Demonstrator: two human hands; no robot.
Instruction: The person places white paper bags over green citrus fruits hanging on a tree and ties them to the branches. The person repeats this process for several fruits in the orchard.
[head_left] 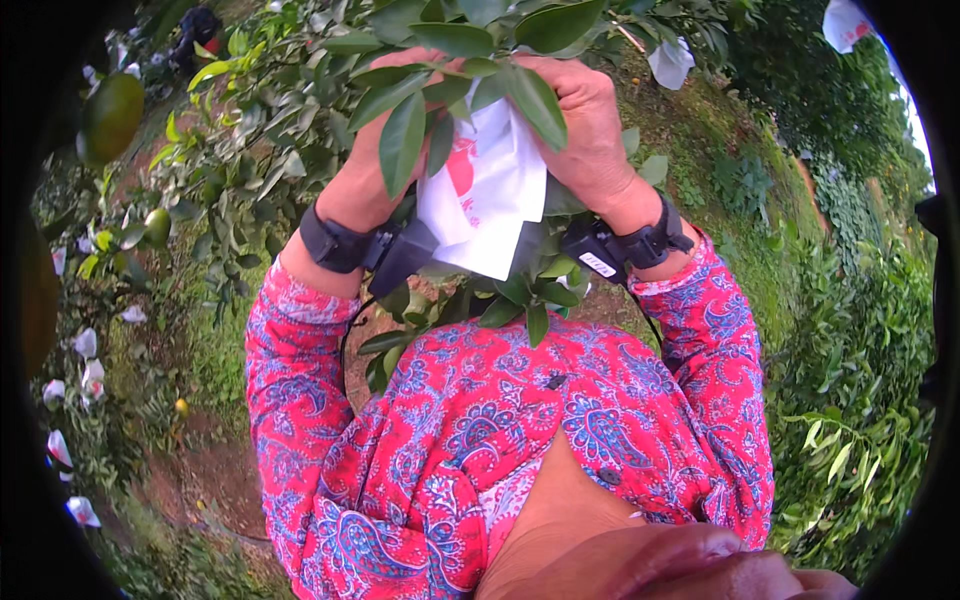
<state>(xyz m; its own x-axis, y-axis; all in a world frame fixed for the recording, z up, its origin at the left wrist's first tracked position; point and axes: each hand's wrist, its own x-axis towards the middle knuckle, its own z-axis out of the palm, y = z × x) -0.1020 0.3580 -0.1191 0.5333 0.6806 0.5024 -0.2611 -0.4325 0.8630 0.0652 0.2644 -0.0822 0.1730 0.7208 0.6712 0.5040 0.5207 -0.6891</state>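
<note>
A white paper fruit bag (490,200) with red print hangs among the leaves of a citrus branch at the top centre. At its upper left is my left hand (370,155), fingers curled toward the bag's top edge and partly covered by leaves. My right hand (590,130) is closed at the bag's upper right, thumb and fingers bent together. Glossy green leaves (403,140) lie over the bag's mouth, so its top and whatever is inside are hidden. Both hands are level with each other, one on either side of the bag.
Green fruits (112,118) hang on the left, with several other white bags (86,343) lower down. Another white bag (671,63) hangs right of my hands. Leafy twigs (520,295) lie between my forearms and chest. Dense foliage (850,400) stands at the right.
</note>
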